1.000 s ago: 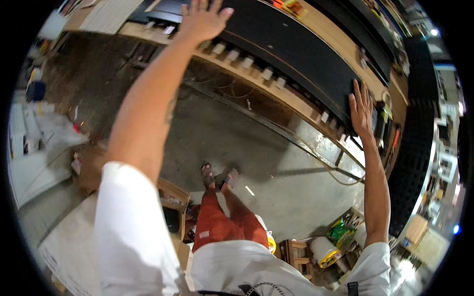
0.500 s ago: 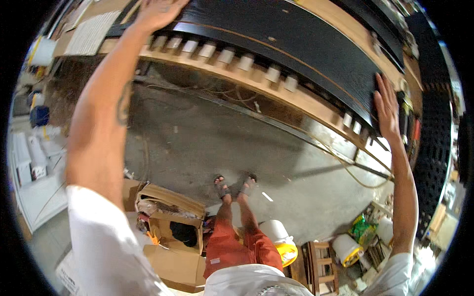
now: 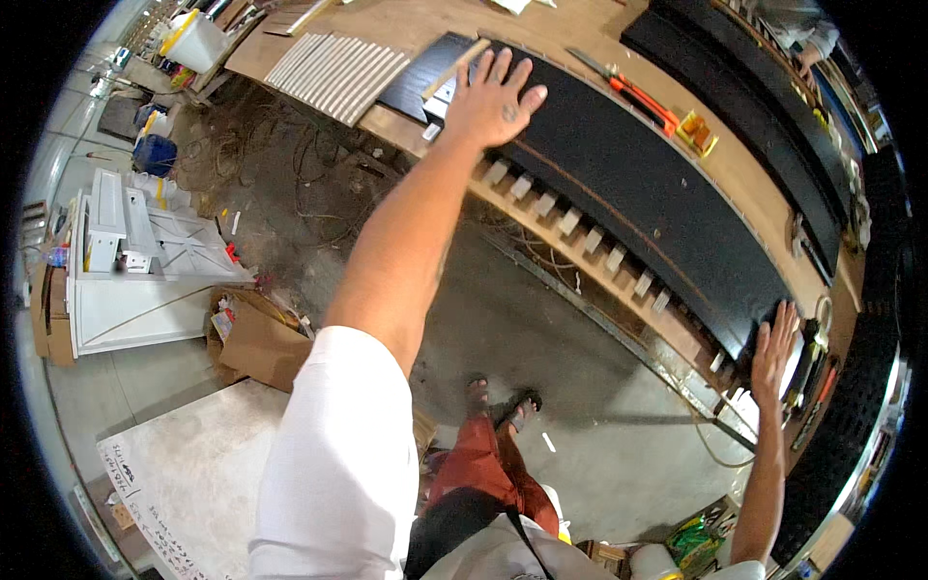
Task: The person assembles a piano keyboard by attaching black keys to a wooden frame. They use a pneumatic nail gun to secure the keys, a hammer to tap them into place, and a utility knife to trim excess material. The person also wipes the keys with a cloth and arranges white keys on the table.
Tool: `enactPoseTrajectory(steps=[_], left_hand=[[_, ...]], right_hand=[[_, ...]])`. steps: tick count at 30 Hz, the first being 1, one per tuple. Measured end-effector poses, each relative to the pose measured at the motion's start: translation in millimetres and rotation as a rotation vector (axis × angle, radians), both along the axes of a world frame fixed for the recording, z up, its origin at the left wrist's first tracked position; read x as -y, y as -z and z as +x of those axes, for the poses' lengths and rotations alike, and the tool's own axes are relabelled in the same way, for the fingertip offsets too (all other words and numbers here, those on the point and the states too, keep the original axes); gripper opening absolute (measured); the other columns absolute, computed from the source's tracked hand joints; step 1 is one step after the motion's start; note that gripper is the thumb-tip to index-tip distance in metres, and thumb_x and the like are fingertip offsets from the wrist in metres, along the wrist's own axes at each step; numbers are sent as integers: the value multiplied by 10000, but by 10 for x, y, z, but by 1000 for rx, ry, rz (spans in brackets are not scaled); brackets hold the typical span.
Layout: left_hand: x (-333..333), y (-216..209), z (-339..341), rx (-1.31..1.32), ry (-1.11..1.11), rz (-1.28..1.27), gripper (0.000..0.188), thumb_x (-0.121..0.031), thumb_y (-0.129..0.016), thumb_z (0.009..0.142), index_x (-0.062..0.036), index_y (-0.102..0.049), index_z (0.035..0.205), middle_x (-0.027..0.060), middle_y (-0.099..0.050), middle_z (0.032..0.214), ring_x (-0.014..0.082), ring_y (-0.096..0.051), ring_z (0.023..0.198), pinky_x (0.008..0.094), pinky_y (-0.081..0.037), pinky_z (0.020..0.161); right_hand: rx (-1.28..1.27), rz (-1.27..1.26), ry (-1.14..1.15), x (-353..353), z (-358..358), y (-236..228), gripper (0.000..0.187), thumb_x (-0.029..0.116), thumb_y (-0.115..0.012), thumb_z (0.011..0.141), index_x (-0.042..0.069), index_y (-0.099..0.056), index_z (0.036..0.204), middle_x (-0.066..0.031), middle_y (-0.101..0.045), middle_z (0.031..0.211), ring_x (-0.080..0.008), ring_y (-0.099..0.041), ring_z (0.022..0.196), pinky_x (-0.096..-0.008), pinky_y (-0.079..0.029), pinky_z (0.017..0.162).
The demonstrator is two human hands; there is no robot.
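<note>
A long black panel [image 3: 619,184] lies across the wooden workbench [image 3: 425,145]. A row of short pale blocks [image 3: 568,221] shows under its near edge. My left hand [image 3: 493,106] rests on the panel's left end, fingers spread, beside a thin wooden strip [image 3: 456,68]. At the panel's right end my right hand [image 3: 773,353] lies along the edge, fingers stretched out. Neither hand grips anything. Behind the panel lie an orange-handled tool [image 3: 643,103] and a small yellow-orange box [image 3: 696,133].
Ribbed pale strips [image 3: 338,77] lie on the bench's left part. More dark panels [image 3: 735,106] lie at the back right, near another person's hand [image 3: 807,63]. A cardboard box [image 3: 266,338], a white cabinet [image 3: 135,309] and a pale board [image 3: 208,464] stand left of me.
My view has swung left, so the bench and panel sit farther right and lower. My left hand now shows whole on the panel's left end; my right hand stays at the right end.
</note>
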State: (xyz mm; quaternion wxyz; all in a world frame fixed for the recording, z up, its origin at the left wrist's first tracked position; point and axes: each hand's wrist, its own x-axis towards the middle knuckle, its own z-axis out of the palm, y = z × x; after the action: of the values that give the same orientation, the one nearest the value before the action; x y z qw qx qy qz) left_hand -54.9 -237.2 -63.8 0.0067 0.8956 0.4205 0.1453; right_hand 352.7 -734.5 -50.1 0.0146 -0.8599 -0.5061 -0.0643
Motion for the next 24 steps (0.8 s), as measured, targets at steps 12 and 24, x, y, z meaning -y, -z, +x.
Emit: enactPoseTrajectory(steps=[12,24], left_hand=[[221,-295,4,-31,35,-29,659,-525,-229,1078,-97,-326,1570,166,-235,1651,360,-186,1533,599,-123,1226],[1683,-723,-954,-642,734,-1471,841,-757,-393,960,14,-730,970,185,-711,888,315,-655,811,469,-501,751]], right_hand=[[-51,6,159,-214,-498,-66,673,425,-388,1083,0,-241,1583,-235,-230,1641,-385,-194,1528,-503,-152,1239],[-8,-76,245,-344,-478,-79,635,410,-332,1098,37,-217,1598,-204,-198,1659,-375,-199,1527,-511,-179,1229]])
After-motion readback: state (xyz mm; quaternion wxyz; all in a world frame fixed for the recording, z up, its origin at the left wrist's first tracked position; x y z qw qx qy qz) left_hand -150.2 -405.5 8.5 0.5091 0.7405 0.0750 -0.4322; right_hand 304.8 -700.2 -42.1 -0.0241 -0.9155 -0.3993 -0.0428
